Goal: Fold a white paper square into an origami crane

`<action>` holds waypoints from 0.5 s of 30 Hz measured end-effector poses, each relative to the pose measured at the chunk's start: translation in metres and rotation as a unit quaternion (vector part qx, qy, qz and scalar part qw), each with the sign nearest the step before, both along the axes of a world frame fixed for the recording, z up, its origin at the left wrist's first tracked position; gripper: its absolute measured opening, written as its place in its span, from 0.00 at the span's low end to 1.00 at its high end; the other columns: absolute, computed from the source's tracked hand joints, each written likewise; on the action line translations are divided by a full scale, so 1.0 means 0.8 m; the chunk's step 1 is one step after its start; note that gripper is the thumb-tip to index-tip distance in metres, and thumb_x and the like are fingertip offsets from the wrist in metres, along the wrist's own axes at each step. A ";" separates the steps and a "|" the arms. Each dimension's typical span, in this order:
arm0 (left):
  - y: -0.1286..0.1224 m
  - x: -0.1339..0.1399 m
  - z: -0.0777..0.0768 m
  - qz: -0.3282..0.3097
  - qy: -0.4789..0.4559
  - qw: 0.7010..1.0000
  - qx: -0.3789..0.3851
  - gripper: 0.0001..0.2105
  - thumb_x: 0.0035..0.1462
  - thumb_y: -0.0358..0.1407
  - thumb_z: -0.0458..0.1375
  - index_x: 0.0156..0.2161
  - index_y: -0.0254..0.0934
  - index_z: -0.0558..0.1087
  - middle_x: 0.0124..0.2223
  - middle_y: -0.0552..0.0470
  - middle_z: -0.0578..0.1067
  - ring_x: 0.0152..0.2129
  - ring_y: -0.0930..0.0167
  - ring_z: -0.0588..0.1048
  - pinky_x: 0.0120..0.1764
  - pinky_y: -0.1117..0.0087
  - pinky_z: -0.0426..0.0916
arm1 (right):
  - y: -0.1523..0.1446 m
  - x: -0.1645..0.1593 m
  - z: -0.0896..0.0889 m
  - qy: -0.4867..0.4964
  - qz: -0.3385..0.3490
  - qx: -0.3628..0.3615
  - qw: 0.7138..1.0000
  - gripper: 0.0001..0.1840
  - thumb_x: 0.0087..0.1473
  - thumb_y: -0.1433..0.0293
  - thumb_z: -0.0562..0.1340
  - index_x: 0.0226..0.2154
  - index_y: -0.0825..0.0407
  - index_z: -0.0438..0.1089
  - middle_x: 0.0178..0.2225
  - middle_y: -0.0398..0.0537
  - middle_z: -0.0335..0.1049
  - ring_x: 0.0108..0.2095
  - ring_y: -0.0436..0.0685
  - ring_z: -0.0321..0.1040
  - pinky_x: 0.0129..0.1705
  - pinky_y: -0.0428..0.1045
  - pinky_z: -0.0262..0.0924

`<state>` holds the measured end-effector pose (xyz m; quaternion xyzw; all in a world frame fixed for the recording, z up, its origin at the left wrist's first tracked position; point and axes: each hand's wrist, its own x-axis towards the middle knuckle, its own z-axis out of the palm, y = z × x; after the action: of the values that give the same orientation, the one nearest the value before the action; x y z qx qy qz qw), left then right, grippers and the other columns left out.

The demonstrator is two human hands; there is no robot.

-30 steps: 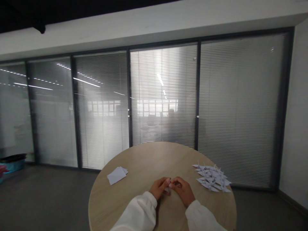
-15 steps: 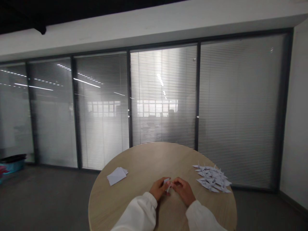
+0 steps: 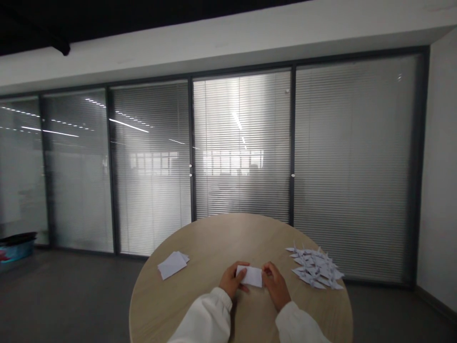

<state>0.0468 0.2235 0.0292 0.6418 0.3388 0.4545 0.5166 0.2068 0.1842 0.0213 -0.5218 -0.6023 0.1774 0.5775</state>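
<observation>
A small white sheet of paper (image 3: 251, 276), roughly rectangular, is held over the near middle of the round table, its broad face towards me. My left hand (image 3: 233, 279) grips its left side, with the thumb on the front and the fingers behind. At the right edge, my right hand (image 3: 274, 282) pinches the paper between thumb and curled fingers. Whether the sheet is folded in layers I cannot tell. Right of my hands lies a heap of folded white paper cranes (image 3: 316, 267), with pointed tips sticking out.
The round wooden table (image 3: 235, 233) carries a small stack of white paper sheets (image 3: 173, 265) at its left. Behind the table runs a glass partition with blinds (image 3: 243, 190). On the floor at far left sits a blue container with a dark liner (image 3: 17, 247).
The paper, earlier seen narrow and nearly edge-on between my fingers, now shows its broad face. My right hand has moved slightly right, widening the space between my hands.
</observation>
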 end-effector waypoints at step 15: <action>-0.002 0.000 -0.002 -0.020 -0.035 0.998 -0.044 0.29 0.37 0.55 0.57 0.39 0.33 0.67 0.26 0.52 0.67 0.22 0.69 0.71 0.21 0.69 0.68 | -0.010 -0.003 0.002 -0.189 0.049 0.139 0.971 0.13 0.47 0.75 0.53 0.34 0.50 0.69 0.36 0.49 0.68 0.41 0.56 0.61 0.45 0.53 0.56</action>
<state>0.0466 0.2218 0.0278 0.6090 0.3271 0.4506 0.5649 0.2041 0.1760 0.0228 -0.4304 -0.7442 0.0182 0.5105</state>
